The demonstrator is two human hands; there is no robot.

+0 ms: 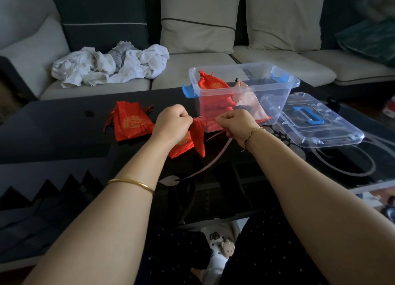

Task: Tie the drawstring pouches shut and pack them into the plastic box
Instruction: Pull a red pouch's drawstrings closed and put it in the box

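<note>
Fingers on both your hands are curled tight, each pinching a cord end of the red pouch. Left hand sits at its 9 o'clock, right hand at its 3. Pouch hangs between them just above the table, near the front wall of the plastic box. Neck looks gathered, so I'd call it cinched or nearly so (knot itself too small to tell).

Progress: packed red pouches and a pale pink pouch are already in the box, so packing is under way. Left to do, as far as visible:
- the one you're holding
- a second red pouch lying under your left wrist
- a flat stack at 9 o'clock of your left hand, untied by the look of it

Lid lies off, at the box's 4 o'clock. Roughly mid-task, my guess.

Orientation: long axis near vertical, neck up at 12, bottom corner down at 6, leaning slightly toward 5.
</note>
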